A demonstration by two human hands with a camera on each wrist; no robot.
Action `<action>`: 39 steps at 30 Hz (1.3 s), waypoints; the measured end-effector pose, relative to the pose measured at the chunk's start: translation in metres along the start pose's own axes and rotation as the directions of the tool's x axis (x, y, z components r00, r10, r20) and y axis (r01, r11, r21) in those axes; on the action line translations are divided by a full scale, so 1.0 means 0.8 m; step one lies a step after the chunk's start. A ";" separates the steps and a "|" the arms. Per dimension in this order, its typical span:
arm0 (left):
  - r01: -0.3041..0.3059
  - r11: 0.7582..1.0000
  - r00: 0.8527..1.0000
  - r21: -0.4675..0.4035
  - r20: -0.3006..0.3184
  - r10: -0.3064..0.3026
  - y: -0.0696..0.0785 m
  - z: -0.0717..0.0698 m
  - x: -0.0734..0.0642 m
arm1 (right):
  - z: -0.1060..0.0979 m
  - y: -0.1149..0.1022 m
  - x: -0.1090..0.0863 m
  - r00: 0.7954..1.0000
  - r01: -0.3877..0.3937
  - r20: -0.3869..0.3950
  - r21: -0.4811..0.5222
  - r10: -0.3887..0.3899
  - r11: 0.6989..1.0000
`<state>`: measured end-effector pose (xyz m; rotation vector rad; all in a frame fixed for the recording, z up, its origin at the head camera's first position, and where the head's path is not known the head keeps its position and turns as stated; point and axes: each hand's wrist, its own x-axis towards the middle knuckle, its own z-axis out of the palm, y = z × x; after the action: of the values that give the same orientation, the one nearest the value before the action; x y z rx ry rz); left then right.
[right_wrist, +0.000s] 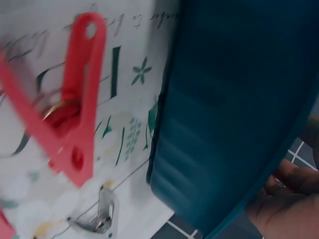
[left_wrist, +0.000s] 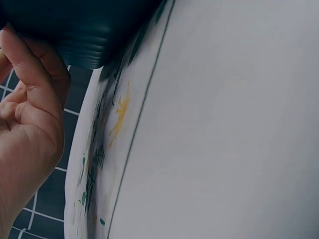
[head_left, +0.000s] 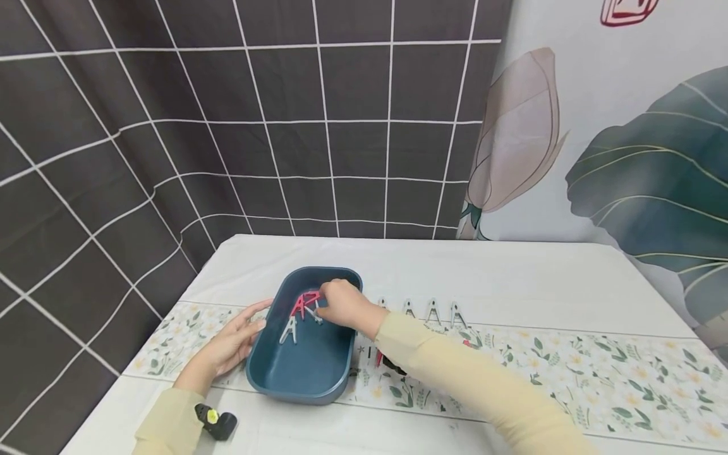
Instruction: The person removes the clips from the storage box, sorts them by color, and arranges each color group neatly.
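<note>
A dark blue plastic basin [head_left: 307,379] stands on the table, with several red and white clothespins inside near its far end. My left hand [head_left: 233,341] touches the basin's left outer wall with extended fingers, also visible in the left wrist view. My right hand [head_left: 347,304] reaches over the right rim, its fingers bent down beside a red clothespin [head_left: 311,296] and a white clothespin [head_left: 289,330]. Whether those fingers pinch one is hidden. Close in the right wrist view is another red clothespin [right_wrist: 79,119], outside the basin.
Several white clothespins [head_left: 433,309] lie in a row right of the basin, behind my right forearm. Red bits show beside the forearm [head_left: 455,366]. A floral strip [head_left: 569,373] crosses the white table. A dark gridded curtain [head_left: 358,151] hangs behind.
</note>
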<state>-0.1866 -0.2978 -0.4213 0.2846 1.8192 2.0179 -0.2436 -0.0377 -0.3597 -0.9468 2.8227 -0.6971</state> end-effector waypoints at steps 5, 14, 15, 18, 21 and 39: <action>0.010 0.999 0.999 0.032 -0.035 -0.009 0.002 0.001 0.000 | 0.009 -0.005 0.009 1.000 -0.020 0.016 0.023 0.020 1.000; 0.028 0.998 0.997 0.058 -0.072 -0.024 0.001 0.003 -0.002 | 0.035 -0.008 0.020 0.998 -0.058 -0.005 0.028 0.058 0.998; 0.024 0.998 0.997 0.058 -0.071 -0.019 0.001 0.002 -0.003 | 0.036 -0.009 0.022 0.998 -0.063 -0.001 0.030 0.063 0.998; 0.026 0.997 0.997 0.067 -0.080 -0.020 0.002 0.003 -0.003 | 0.039 -0.009 0.027 0.996 -0.091 0.002 0.030 0.091 0.995; 0.032 0.997 0.997 0.074 -0.079 -0.027 0.002 0.004 -0.001 | 0.043 -0.007 0.029 0.993 -0.120 0.015 0.004 0.120 0.993; 0.018 0.999 0.997 0.046 -0.070 -0.015 -0.001 0.003 0.001 | 0.052 -0.006 0.032 0.991 -0.137 -0.033 -0.130 0.134 0.982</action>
<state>-0.1862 -0.2955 -0.4217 0.2142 1.9059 1.9996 -0.2529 -0.0728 -0.3935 -0.7586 2.9510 -0.5149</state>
